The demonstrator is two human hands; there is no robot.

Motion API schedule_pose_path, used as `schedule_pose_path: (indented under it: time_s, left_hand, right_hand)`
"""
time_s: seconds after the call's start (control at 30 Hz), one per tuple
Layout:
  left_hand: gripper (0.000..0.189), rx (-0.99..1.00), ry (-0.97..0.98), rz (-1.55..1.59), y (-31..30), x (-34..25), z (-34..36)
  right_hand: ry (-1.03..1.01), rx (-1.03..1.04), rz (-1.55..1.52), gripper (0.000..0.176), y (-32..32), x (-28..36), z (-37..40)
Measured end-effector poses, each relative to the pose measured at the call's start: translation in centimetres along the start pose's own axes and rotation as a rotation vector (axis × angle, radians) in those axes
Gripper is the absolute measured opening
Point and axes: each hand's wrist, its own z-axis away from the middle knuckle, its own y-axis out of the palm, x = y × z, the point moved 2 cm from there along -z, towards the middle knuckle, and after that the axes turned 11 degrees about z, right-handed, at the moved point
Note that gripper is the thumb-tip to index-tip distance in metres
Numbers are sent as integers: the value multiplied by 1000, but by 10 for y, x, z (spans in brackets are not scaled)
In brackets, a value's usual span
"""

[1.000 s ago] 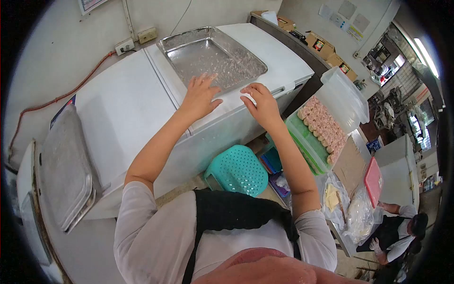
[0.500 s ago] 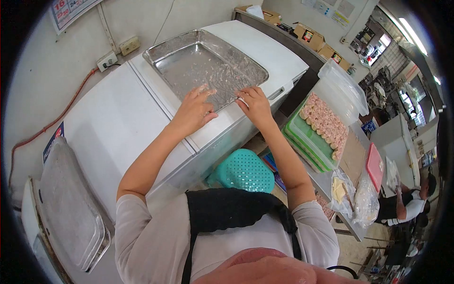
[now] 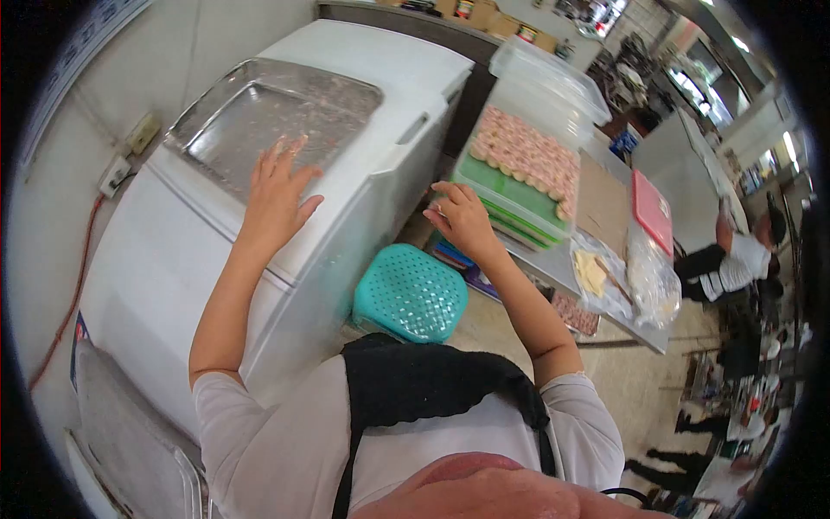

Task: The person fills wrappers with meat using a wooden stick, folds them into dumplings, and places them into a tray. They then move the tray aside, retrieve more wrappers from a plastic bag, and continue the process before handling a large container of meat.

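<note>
A metal tray (image 3: 203, 138) smeared with wet pale residue rests on the white chest freezer (image 3: 147, 251). Over its near edge my left hand (image 3: 278, 197) is open, fingers spread, with bits of residue on the fingertips. My right hand (image 3: 464, 216) hangs in the air between the freezer and a clear plastic container (image 3: 510, 227). Its fingers are curled together; whatever is in them is too hidden to name. Rows of pink meat-topped dumplings (image 3: 523, 156) sit on a green layer in that container.
A turquoise stool (image 3: 411, 294) stands between freezer and metal table (image 3: 627, 324). On the table are cardboard (image 3: 603, 199), a pink-red board (image 3: 653, 212) and plastic bags (image 3: 650, 281). A lidded tray (image 3: 121, 432) is at lower left. Another person (image 3: 735, 259) works at far right.
My right hand has left the tray's edge and moved right toward the dumpling container. My left hand has stayed by the tray, its fingers spreading. The view has turned to the right.
</note>
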Motion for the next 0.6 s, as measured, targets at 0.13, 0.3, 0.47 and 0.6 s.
schedule_pose_path:
  time_s: [0.13, 0.3, 0.47, 0.6]
  left_hand:
    - [48, -8, 148, 209, 26, -75, -18]
    - [55, 44, 219, 417, 90, -190, -25]
    - [58, 177, 191, 656, 172, -296, -19]
    - [61, 226, 135, 770, 209, -358, -7]
  right_hand:
    - [110, 14, -2, 25, -43, -13, 41]
    - [86, 77, -20, 15, -101, -61, 120]
    - [226, 170, -64, 21, -159, -119, 222]
    - [314, 186, -67, 18, -178, -155, 281]
